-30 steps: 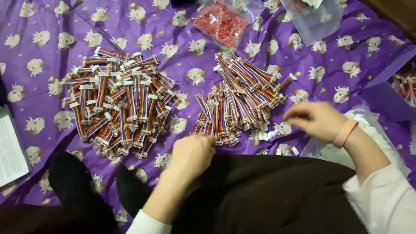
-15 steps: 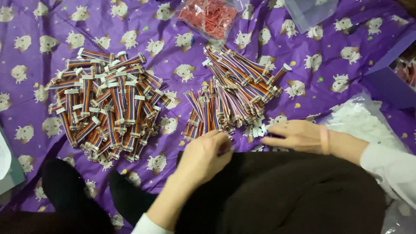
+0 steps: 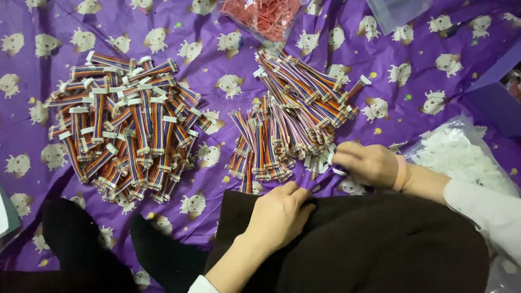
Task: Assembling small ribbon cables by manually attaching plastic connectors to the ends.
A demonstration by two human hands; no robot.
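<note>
Two heaps of short rainbow ribbon cables with white connectors lie on a purple patterned sheet [image 3: 228,59]. The left heap [image 3: 122,127] is spread wide; the right heap [image 3: 296,116] lies just beyond my hands. My right hand [image 3: 366,163], with a pink band on its wrist, has its fingers curled onto the white connector ends at the near edge of the right heap. My left hand [image 3: 279,214] rests fingers bent on the dark cloth [image 3: 369,244] over my lap, its fingertips close to the heap's near edge. Whether it holds anything is hidden.
A clear bag of red rubber bands [image 3: 266,16] lies at the far edge. A clear bag of white parts [image 3: 461,154] sits to the right, beside a purple box [image 3: 496,103]. My dark-socked feet [image 3: 81,244] rest at the lower left.
My right hand has moved left from the bag of white parts to the near edge of the right cable heap. My left hand stays at the edge of the dark cloth.
</note>
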